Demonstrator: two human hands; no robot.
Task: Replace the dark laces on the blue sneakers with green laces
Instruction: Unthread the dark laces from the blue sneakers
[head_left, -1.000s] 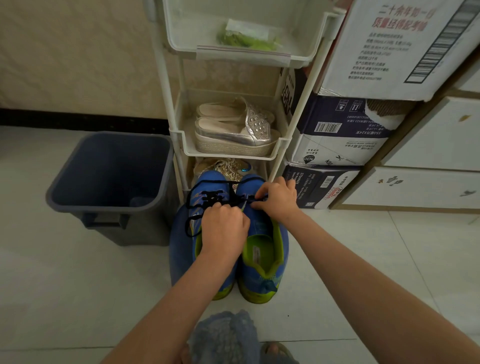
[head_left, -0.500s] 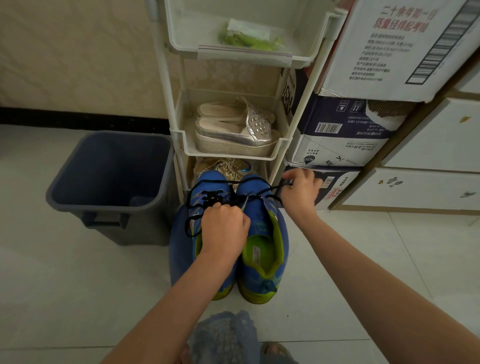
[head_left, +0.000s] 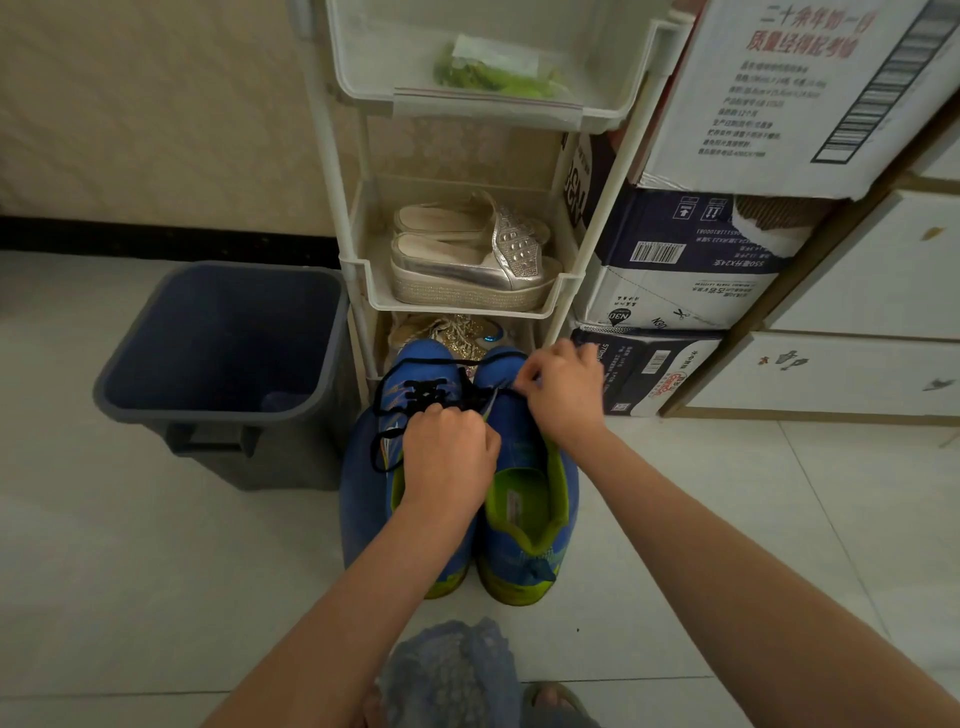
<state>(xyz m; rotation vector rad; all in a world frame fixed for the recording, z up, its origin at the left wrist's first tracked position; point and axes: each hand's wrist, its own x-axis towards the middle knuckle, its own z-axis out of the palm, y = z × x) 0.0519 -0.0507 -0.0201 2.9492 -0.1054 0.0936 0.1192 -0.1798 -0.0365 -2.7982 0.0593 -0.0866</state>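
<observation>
Two blue sneakers with green lining stand side by side on the floor, toes toward the rack: the left sneaker (head_left: 374, 467) and the right sneaker (head_left: 524, 514). A dark lace (head_left: 423, 389) crosses the left sneaker's eyelets and loops loosely over both toes. My left hand (head_left: 447, 462) is curled over the left sneaker's tongue, gripping it. My right hand (head_left: 563, 389) pinches the dark lace above the right sneaker's toe. A clear bag of green laces (head_left: 493, 73) lies in the rack's top tray.
A dark grey bin (head_left: 218, 358) stands left of the sneakers. The white tiered rack (head_left: 363, 270) holds silver platform shoes (head_left: 472, 260) and gold shoes below. Stacked cartons (head_left: 675, 270) and a white cabinet (head_left: 857, 374) fill the right. My knee (head_left: 452, 670) is below.
My right hand drew the dark lace out to the right, then came back in over the right sneaker's toe. My left hand stayed on the left sneaker.
</observation>
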